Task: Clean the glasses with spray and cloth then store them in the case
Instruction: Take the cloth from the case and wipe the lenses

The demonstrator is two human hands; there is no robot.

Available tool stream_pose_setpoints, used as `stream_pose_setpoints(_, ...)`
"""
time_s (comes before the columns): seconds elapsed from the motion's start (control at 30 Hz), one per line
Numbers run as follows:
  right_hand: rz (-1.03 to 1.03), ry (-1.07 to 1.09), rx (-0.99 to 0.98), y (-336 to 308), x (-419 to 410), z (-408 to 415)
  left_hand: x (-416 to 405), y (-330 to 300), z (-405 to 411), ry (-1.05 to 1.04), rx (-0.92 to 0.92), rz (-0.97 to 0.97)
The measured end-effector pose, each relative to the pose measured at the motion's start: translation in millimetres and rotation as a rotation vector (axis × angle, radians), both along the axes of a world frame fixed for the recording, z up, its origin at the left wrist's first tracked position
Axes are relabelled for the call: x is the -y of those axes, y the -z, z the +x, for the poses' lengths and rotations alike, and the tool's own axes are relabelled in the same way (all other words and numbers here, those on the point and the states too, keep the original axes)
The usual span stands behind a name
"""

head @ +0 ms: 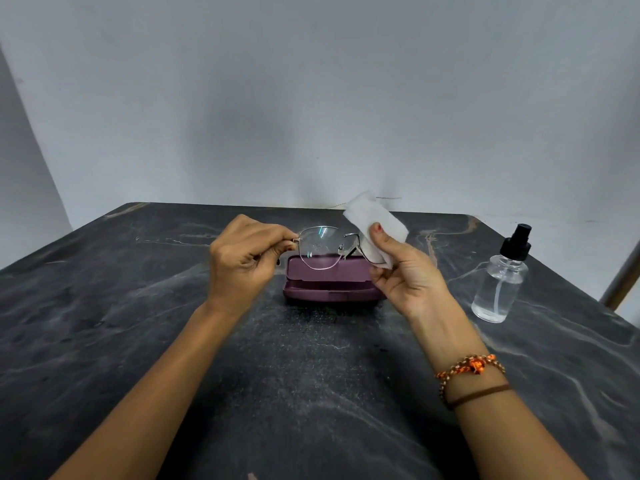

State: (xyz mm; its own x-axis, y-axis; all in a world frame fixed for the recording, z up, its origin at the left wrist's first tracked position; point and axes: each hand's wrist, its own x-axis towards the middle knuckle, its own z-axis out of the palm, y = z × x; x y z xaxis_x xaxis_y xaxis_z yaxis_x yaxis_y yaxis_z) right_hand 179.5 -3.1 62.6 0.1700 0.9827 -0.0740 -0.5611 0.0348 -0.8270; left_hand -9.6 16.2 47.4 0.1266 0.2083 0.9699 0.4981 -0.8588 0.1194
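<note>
Dark marbled stone table [104, 323] fills the lower view, pale grey wall [311, 98] behind it. Both forearms reach in from the near edge.

Purple case [332, 282] sits open on the table, directly below and just beyond both hands, between them, lid tilted up toward the wall. Its right end is partly hidden behind the right hand.

Left hand [242, 261]: closed in a pinch on the left hinge/temple end of the glasses [320, 247], fingertips curled in, back of hand toward the camera. Glasses held up in the air between the two hands, above the case, not touching it. Thin metal frame, lenses facing the camera; the left lens is clear to see, with glare and smudging on it.

Right hand [401, 271]: closed on the white cloth [375, 226], thumb on the near side, fingers behind. Cloth is folded over the right lens, covering most of it, and sticks up past the thumb toward the wall.

Spray bottle [502, 282]: clear body, black pump top, upright on the table well to the right of the right hand, touching neither hand.

Right wrist: orange beaded bracelet [471, 367] and a thin brown band [485, 393] just below it on the forearm.
</note>
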Motion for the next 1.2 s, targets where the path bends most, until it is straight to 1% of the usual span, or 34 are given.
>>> stream_pose_setpoints(0.07,-0.055,-0.003,-0.072,0,0,-1,0,0,1,0.0,-0.01,-0.007)
stream_pose_setpoints(0.13,-0.056,-0.004,-0.195,1,0,-5,0,1,1,-0.006,-0.009,-0.012)
stream_pose_setpoints(0.2,0.014,-0.011,-0.325,1,0,-9,-1,1,0,-0.004,-0.002,-0.013)
stream_pose_setpoints(0.27,0.098,-0.029,-0.398,2,0,-12,-2,2,-1,-0.001,0.003,-0.011)
stream_pose_setpoints(0.37,0.156,-0.067,-0.365,2,1,-13,-3,1,-1,0.001,0.013,-0.019)
stream_pose_setpoints(0.53,0.192,-0.052,-0.159,2,1,-13,-3,-1,-4,0.001,0.038,-0.019)
stream_pose_setpoints(0.73,0.109,0.039,0.041,0,2,-6,-3,0,-2,-0.004,0.017,-0.019)
stream_pose_setpoints(0.8,0.075,0.058,0.061,-1,2,-6,-3,0,-2,0.001,0.02,-0.017)
stream_pose_setpoints(0.87,0.054,0.062,0.029,0,1,-7,-3,0,-2,0.008,0.022,-0.013)
stream_pose_setpoints(0.97,0.041,0.052,-0.081,0,1,-9,-3,-1,-3,0.013,0.013,-0.016)
stream_pose_setpoints(1.1,0.1,-0.007,-0.298,-2,3,-13,-4,-2,-4,0.013,0.018,-0.024)
stream_pose_setpoints(1.17,0.142,-0.028,-0.351,-2,3,-13,-4,-1,-4,0.007,0.022,-0.025)
stream_pose_setpoints(1.2,0.155,-0.032,-0.345,-2,3,-12,-4,-1,-4,0.002,0.022,-0.024)
